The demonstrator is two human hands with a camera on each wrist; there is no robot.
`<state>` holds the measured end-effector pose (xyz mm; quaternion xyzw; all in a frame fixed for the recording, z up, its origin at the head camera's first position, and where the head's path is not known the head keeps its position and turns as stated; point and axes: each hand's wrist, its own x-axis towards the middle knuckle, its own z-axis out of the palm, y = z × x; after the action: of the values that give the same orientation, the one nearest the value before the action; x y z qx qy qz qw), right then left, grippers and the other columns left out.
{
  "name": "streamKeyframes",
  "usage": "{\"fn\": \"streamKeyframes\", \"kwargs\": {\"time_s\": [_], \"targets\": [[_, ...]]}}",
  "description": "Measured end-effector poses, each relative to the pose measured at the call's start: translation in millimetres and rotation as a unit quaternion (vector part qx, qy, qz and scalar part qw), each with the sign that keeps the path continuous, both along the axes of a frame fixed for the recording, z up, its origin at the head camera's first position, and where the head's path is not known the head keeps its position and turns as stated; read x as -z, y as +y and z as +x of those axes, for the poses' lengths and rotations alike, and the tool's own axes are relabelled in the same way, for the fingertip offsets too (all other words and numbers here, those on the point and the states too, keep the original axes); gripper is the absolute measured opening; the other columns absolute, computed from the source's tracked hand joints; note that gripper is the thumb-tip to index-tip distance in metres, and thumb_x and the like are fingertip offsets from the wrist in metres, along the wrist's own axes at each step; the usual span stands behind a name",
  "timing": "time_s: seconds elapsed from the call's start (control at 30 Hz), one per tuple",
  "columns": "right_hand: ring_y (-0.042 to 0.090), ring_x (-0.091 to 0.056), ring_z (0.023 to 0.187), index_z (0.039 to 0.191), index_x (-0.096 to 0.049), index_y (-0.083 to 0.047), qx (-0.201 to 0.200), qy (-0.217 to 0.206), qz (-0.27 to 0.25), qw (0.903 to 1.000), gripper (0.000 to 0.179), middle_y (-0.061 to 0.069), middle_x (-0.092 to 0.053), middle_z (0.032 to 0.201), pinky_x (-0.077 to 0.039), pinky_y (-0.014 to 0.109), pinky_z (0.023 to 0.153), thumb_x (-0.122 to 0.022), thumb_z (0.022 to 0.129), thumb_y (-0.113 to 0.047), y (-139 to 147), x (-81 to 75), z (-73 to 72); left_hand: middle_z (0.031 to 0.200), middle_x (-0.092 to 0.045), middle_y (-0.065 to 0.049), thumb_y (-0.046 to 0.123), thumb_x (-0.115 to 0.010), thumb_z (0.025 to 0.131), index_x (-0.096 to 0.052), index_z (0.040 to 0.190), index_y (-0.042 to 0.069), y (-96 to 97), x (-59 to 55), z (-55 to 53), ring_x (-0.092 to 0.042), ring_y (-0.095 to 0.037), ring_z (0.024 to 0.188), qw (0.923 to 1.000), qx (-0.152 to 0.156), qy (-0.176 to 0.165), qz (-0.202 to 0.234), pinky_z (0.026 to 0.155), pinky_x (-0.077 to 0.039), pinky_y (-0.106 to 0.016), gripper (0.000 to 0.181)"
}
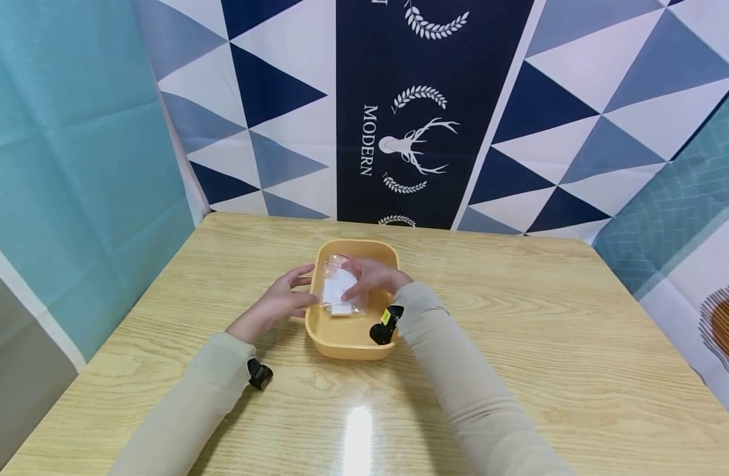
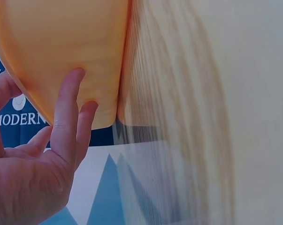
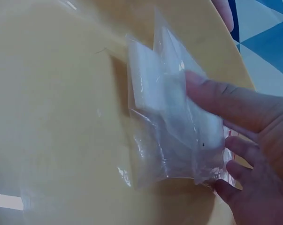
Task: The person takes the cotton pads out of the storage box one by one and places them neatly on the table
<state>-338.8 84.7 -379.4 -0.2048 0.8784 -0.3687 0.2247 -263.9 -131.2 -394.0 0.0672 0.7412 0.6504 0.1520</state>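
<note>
A yellow-orange plastic basin (image 1: pixel 351 352) stands on the wooden table. Inside are clear zip bags (image 1: pixel 336 291) with flat white contents. My right hand (image 1: pixel 373 274) reaches over the basin's right side and grips the bags; in the right wrist view the thumb lies across them (image 3: pixel 164 98) and the fingers are at their far edge, partly hidden. There the bags stand tilted against the basin floor (image 3: pixel 52 103). My left hand (image 1: pixel 284 297) holds the basin's left side. In the left wrist view its thumb passes behind the rim and its fingertips (image 2: pixel 74 77) touch the outer wall.
The wooden table (image 1: pixel 519 317) extends around the basin. A patterned cloth (image 1: pixel 400 66) hangs behind its far edge, with a light blue cloth (image 1: pixel 73 132) at the left. Black wrist cameras are strapped to both sleeves; the right one (image 1: pixel 384 330) hangs over the basin.
</note>
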Motion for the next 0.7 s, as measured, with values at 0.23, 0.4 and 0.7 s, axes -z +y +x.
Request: {"fn": "streamKeyframes", "kwargs": {"time_s": [0.23, 0.4, 0.7], "targets": [[0.024, -0.042, 0.118, 0.134, -0.045, -0.001, -0.002, 0.002, 0.020, 0.9998, 0.071, 0.014, -0.045, 0.137, -0.028, 0.035, 0.106, -0.079, 0.072, -0.008, -0.1, -0.3, 2.2, 0.140, -0.033, -0.023, 0.002, -0.062, 0.085, -0.025, 0.147, 0.012, -0.4, 0.8, 0.2, -0.051, -0.038, 0.111, 1.0000, 0.000, 0.001, -0.005, 0.077, -0.054, -0.041, 0.073], [0.023, -0.044, 0.110, 0.127, -0.051, -0.004, 0.010, 0.014, 0.032, 0.9993, 0.064, 0.012, -0.048, 0.131, -0.031, 0.034, 0.103, -0.080, 0.071, -0.007, -0.5, 0.4, 2.9, 0.141, -0.031, -0.025, 0.000, -0.061, 0.085, -0.023, 0.147, 0.009, 1.2, -4.5, 2.9, -0.050, -0.040, 0.113, 1.0000, 0.001, -0.005, -0.004, 0.077, -0.054, -0.042, 0.074], [0.026, -0.036, 0.125, 0.136, -0.044, -0.004, 0.011, 0.028, 0.055, 0.9980, 0.075, 0.014, -0.041, 0.140, -0.022, 0.039, 0.110, -0.080, 0.071, -0.010, -0.5, -0.3, 4.0, 0.140, -0.031, -0.027, -0.002, -0.058, 0.085, -0.023, 0.146, 0.004, 5.7, -25.4, 17.8, -0.049, -0.041, 0.114, 0.9999, 0.002, -0.010, -0.008, 0.079, -0.053, -0.041, 0.071]]}}
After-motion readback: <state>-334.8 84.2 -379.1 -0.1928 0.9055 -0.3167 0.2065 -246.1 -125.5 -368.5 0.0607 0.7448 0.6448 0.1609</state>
